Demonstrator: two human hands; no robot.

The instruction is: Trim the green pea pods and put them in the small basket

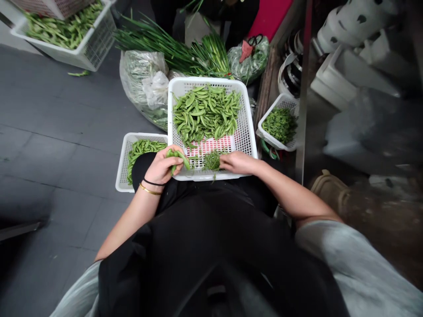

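A large white basket (247, 132) rests on my lap, its far half heaped with green pea pods (205, 112). My left hand (162, 167) is closed round a few pea pods (178, 156) at the basket's near left corner. My right hand (238, 162) lies at the near rim with its fingers pinched beside a small pile of green trimmings (212, 160); whether it holds anything is not clear. A black band and a gold bracelet circle my left wrist.
A smaller white basket (123, 169) of pods sits on the grey floor by my left knee. Another small basket (280, 124) of trimmings stands at right. Plastic bags (145, 83), green stalks (172, 48) and a far basket (89, 48) of pods lie beyond.
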